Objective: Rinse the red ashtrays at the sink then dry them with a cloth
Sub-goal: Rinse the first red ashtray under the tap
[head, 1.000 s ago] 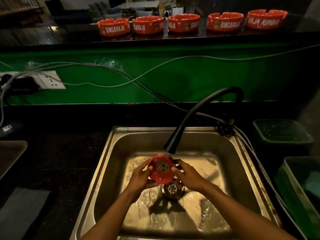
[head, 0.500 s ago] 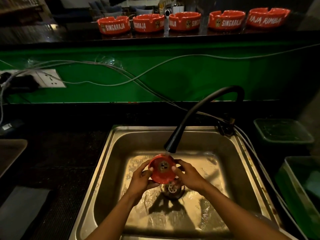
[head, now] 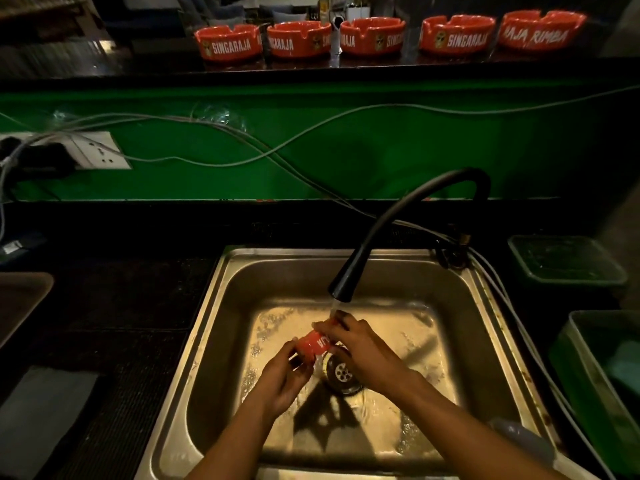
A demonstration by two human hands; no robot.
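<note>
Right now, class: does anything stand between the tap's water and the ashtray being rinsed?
Nothing visible does. The ashtray, held by the left hand and right hand, sits right under the tap, over the sink.

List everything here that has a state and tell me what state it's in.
Faucet: running.
Held ashtray: tilted on its side, under the stream.
Left hand: gripping it.
Right hand: gripping it.
Sink: wet, drain unplugged.
Five shelf ashtrays: upright, in a row.
</note>
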